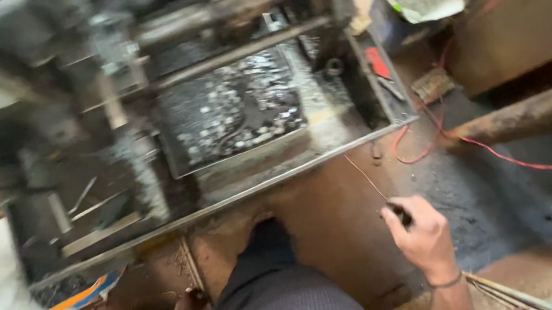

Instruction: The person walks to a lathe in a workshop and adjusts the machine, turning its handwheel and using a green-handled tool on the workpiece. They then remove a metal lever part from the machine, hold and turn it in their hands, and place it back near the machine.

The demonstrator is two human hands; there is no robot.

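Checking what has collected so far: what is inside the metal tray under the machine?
The metal tray holds a heap of small shiny metal pieces. Its floor beneath them is covered, and motion blur hides their exact shape.

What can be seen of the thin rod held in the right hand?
The thin rod looks like a slim, straight metal wire or stick, brownish. Its near end sits in a dark handle gripped by the right hand; only a bit of that handle shows past the fingers. It slants up and left toward the metal edge strip of the machine, over the rusty brown surface. Motion blur hides whether its tip touches anything.
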